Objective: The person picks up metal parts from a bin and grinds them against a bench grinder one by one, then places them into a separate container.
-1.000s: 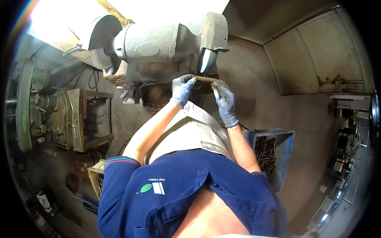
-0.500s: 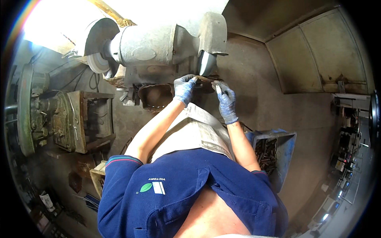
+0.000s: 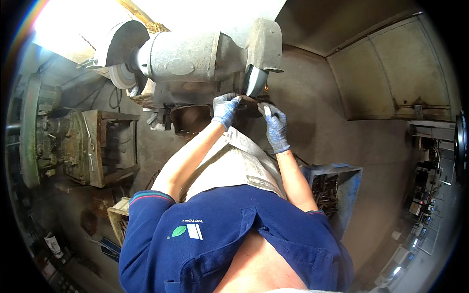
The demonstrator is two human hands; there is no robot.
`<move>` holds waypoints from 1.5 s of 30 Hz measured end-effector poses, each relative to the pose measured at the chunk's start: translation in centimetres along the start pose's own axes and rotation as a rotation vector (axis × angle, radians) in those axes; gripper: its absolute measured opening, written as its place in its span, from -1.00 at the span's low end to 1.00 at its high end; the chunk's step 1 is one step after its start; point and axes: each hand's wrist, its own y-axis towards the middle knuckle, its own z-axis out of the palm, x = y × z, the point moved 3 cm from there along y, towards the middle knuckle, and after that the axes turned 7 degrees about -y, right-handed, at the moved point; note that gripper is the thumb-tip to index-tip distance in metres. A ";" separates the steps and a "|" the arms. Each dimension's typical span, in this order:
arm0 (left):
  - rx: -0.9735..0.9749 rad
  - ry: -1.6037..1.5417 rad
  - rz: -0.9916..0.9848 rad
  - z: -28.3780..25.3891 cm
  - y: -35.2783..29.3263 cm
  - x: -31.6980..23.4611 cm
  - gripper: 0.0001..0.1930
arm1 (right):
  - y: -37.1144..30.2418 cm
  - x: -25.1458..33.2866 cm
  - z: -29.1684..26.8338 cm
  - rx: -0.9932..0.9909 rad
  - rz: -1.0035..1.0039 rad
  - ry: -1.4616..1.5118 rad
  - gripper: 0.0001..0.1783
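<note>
A grey bench grinder [image 3: 183, 56] stands in front of me, with a wheel [image 3: 256, 81] showing under its right guard. My left hand [image 3: 225, 110], in a blue-and-grey glove, is closed on the left end of a small, dark, slim metal piece [image 3: 249, 99]. Pinched at the piece's other end are the fingers of my right hand [image 3: 276, 128], gloved alike. The piece lies crosswise at the lower edge of the wheel, and a small orange spark shows beside it. Its exact shape is hard to make out.
A blue bin [image 3: 348, 188] of dark metal pieces stands by my right elbow. Another wheel [image 3: 121, 76] sits at the grinder's left end. Green machinery [image 3: 75, 146] is on the left, a metal panel [image 3: 391, 68] at the far right. Newspaper [image 3: 239, 158] covers my lap.
My right hand has shifted slightly left, still gripping the piece. Orange sparks now show right of the wheel. The view has moved a little.
</note>
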 end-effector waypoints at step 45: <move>0.371 -0.068 0.134 -4.1 -11.3 -9.0 -0.78 | -8.2 12.0 3.7 0.115 -0.727 -0.415 -0.49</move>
